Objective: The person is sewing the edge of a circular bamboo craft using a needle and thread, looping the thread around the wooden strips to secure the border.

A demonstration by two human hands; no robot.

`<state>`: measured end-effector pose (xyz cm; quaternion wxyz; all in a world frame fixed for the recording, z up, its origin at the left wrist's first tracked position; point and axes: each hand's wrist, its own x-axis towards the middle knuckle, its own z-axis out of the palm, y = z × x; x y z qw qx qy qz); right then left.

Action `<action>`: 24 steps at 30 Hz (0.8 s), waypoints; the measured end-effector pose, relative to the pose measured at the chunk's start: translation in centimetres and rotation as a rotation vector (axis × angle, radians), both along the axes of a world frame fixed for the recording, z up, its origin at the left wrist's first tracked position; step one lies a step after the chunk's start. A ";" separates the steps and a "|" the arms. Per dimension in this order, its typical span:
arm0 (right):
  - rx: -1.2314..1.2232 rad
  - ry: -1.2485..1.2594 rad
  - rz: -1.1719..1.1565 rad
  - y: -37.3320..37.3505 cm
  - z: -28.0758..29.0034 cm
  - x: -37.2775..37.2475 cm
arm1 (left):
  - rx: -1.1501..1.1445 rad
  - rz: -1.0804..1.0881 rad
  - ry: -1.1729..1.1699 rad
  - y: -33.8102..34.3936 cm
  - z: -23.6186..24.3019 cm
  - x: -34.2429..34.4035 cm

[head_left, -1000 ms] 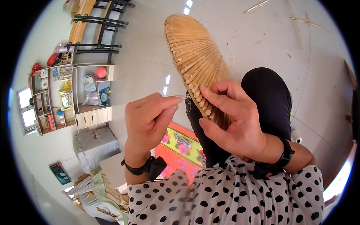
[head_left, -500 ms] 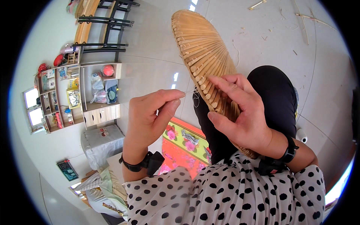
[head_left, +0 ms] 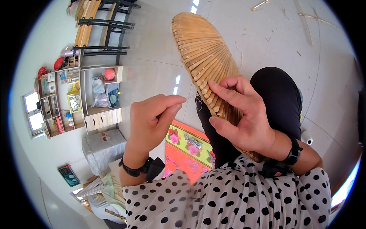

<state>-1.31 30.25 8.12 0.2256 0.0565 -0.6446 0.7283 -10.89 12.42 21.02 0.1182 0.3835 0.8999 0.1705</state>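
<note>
A tan, fan-like disc (head_left: pixel 206 47) of bundled stalks is tilted on edge above my lap, its stalk ends lined up along the left rim. Small stitches of pale thread show across the stalks. My right hand (head_left: pixel 249 120) grips the near part of the disc, with fingertips on the stalk ends and the thumb lower on the rim. To the left of it, my left hand (head_left: pixel 148 120) pinches a thin white thread (head_left: pixel 198 103) between thumb and forefinger. The thread runs to the rim near my right fingertips, with a loose loop hanging down. Any needle is too small to make out.
Below my hands lies a red and yellow floral cloth (head_left: pixel 185 160) with scissors (head_left: pixel 211 155) at its edge. Stalk scraps (head_left: pixel 260 5) litter the tiled floor. Shelves (head_left: pixel 101 110) and black-legged furniture (head_left: pixel 106 21) stand at left. A white roll (head_left: pixel 306 137) sits right of my knee.
My left hand has shifted slightly down and left, drawing the thread straighter. The disc and my right hand have moved a little left.
</note>
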 end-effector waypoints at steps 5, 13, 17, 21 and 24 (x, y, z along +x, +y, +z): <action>-0.039 -0.026 0.072 0.0 -0.3 0.2 | 0.058 -0.024 0.104 -0.4 -0.6 0.4; -0.011 0.044 -0.020 0.0 -0.2 -0.3 | 0.026 0.037 0.014 -0.5 0.1 0.1; -0.043 0.039 -0.006 -0.1 -0.3 -0.2 | 0.062 0.009 0.018 -0.6 -0.3 -0.1; -0.088 0.023 0.009 -0.2 -0.5 -0.1 | 0.083 -0.003 0.055 -0.7 -0.8 -0.1; -0.091 0.026 0.006 -0.3 -0.6 -0.1 | 0.119 0.015 0.070 -0.5 -1.2 0.4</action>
